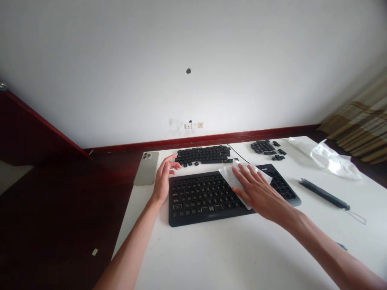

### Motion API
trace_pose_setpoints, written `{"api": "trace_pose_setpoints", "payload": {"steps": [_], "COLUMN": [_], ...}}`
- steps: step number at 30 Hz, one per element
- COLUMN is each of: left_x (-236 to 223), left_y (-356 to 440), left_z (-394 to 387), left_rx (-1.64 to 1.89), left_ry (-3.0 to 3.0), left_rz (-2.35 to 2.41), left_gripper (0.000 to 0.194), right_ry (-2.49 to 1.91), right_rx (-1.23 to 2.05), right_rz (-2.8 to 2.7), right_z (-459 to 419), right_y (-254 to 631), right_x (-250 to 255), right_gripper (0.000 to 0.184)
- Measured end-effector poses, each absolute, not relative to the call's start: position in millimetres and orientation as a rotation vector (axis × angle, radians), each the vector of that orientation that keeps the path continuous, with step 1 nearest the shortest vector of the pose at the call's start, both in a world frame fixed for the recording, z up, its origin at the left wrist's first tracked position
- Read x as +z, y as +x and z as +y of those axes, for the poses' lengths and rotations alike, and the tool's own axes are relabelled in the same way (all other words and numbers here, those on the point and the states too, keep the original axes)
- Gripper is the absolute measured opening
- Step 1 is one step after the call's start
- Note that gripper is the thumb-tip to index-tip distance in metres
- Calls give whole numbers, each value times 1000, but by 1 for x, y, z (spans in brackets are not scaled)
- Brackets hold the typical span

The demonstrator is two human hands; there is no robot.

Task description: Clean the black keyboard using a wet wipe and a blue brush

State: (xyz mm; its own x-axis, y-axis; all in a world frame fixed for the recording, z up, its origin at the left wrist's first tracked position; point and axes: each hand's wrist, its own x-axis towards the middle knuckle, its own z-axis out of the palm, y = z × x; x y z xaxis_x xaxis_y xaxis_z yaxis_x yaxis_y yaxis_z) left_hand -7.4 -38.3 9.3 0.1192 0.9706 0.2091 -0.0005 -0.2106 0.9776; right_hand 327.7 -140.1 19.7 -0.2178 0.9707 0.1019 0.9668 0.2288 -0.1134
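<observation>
My right hand (256, 191) lies flat on a white wipe (232, 181), pressing it onto the right half of a black keyboard (205, 209) that has its keycaps on. My left hand (165, 177) hovers open beside the keyboard's top left corner, its fingertips close to a heap of loose black keycaps (202, 155). A second group of black keycaps (266, 147) lies further back on the right. I cannot tell whether my left fingers touch anything.
A titanium-coloured smartphone (146, 168) lies face down left of the keycaps. On the white table (187, 257) are a crumpled translucent plastic sheet (332, 161) and a black tool with a wire loop (325, 194). The table's left edge borders a dark wooden floor.
</observation>
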Motion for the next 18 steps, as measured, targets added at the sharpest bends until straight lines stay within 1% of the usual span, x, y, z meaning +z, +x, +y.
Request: {"api": "trace_pose_setpoints", "payload": {"steps": [6, 9, 12, 18], "left_x": [7, 6, 4, 5], "left_y": [-9, -9, -9, -10], "left_z": [-37, -37, -36, -34], "left_rx": [1266, 1270, 1274, 1247], "left_ry": [1421, 1415, 1406, 1398], "left_rz": [1004, 1012, 1022, 1024], "left_gripper": [57, 58, 60, 62], "right_ry": [-1711, -1565, -1485, -1447], "right_rx": [244, 331, 397, 432], "right_rz": [-2430, -2482, -2485, -2499], "right_z": [-143, -153, -167, -183], "right_y": [228, 193, 187, 216], "right_x": [30, 30, 30, 36], "right_gripper": [81, 81, 81, 75]}}
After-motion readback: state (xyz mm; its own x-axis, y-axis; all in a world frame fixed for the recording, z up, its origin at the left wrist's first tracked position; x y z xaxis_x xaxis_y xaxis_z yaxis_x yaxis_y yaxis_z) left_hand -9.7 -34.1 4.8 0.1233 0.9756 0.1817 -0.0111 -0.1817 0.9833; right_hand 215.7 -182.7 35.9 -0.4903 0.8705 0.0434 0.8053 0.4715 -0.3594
